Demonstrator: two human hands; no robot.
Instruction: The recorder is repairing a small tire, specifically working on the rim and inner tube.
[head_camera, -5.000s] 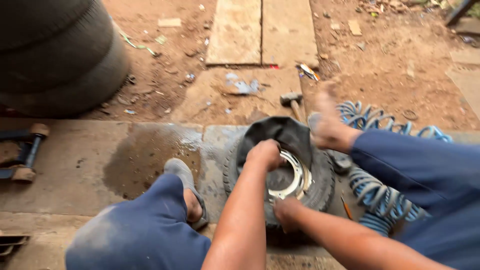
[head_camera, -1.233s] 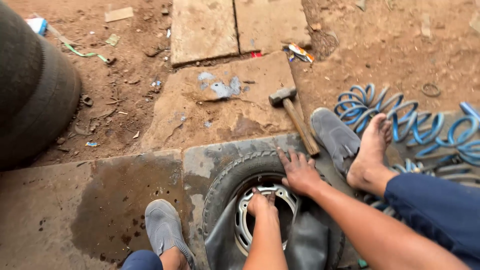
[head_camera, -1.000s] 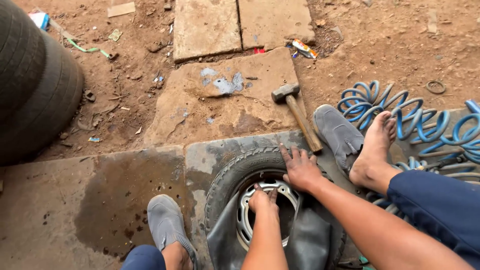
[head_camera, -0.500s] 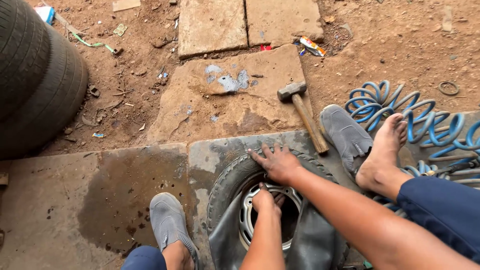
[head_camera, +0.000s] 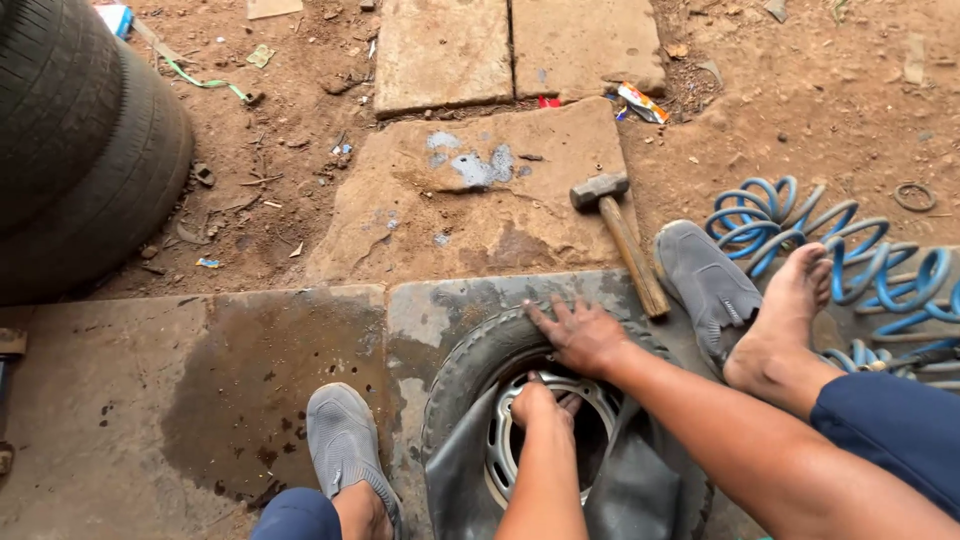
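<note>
A small black tyre on a grey metal rim lies flat on the concrete between my legs. My right hand presses flat on the tyre's far sidewall, fingers spread. My left hand is curled over the rim's inner edge at the wheel's centre. A black rubber inner tube is draped over the near right side of the wheel. My left foot wears a grey shoe. My right foot is bare, beside a loose grey shoe.
A wooden-handled hammer lies just beyond the tyre. A blue coiled air hose lies at the right. Large stacked tyres stand at the left. A wet patch darkens the concrete. Stone slabs and dirt lie ahead.
My right hand has slid leftward along the tyre's far sidewall. My left hand has stayed at the rim. The view has shifted slightly.
</note>
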